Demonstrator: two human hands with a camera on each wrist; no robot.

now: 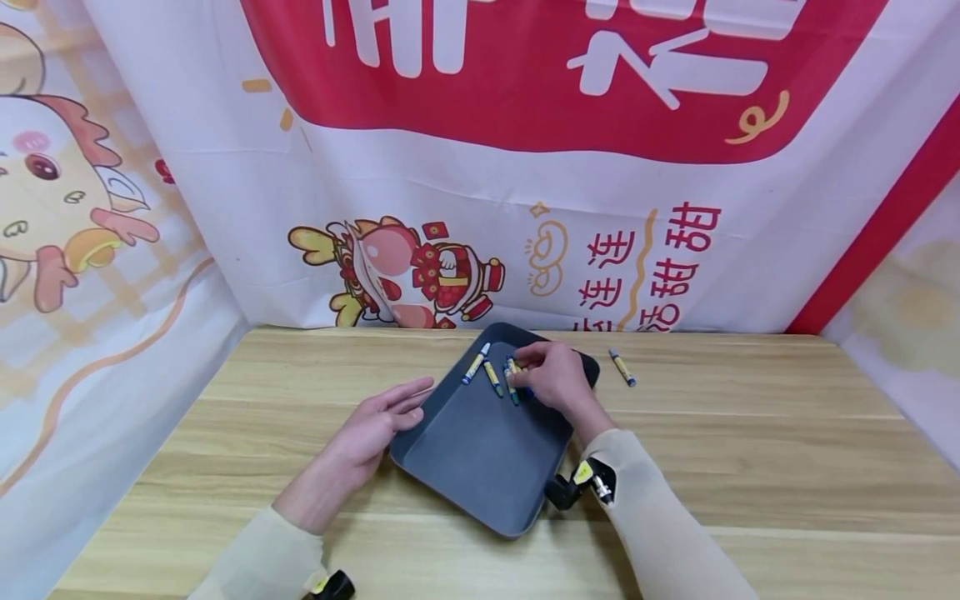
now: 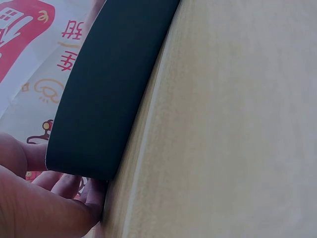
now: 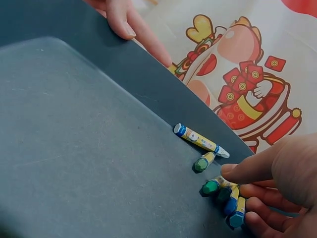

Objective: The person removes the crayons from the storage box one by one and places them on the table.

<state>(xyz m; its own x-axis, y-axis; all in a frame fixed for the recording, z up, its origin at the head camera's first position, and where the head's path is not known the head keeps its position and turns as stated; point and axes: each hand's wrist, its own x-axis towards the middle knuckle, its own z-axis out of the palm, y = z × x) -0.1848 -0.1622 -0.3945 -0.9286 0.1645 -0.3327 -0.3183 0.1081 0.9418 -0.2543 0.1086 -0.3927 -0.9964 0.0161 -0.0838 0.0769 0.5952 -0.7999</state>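
Observation:
A dark grey tray lies askew on the table. My left hand holds its left side, thumb over the rim and fingers along the outer wall. Inside, my right hand pinches a small bunch of oil pastels between thumb and fingers, their green and blue ends showing. The hand hides part of the bunch. Just beside it lie a white oil pastel along the tray wall and a green one, both apart from the fingers.
One more oil pastel lies on the wooden table, right of the tray. A printed cloth hangs behind the table's far edge. Cloth also hangs at the left and right sides. Wrist cameras sit on both sleeves.

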